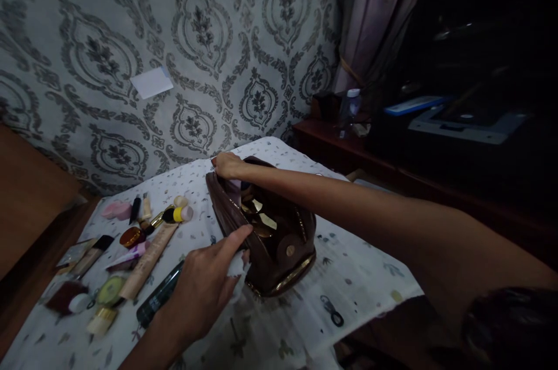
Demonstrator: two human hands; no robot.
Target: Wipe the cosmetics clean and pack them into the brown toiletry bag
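A brown handbag (272, 277) with gold zip teeth sits unzipped on the cloth, its mouth facing up. Gold-coloured, shiny pieces (264, 222) show inside it, too dim to name. My right hand (227, 165) reaches across the bag, its fingers closed on the far rim. At the near left side, my left hand (207, 274) holds a crumpled white tissue (238, 268) between thumb and fingers. Its forefinger stretches out to the bag's rim. Partly behind my left wrist lies a dark green tube or bottle (159, 294).
Several cosmetics lie left of the bag, among them a beige tube (150, 259), an amber-lidded jar (132, 236) and a yellow-banded bottle (178, 214). A patterned white cloth (349, 288) covers the table. Behind it is a papered wall; a dark red cabinet (326, 135) stands right.
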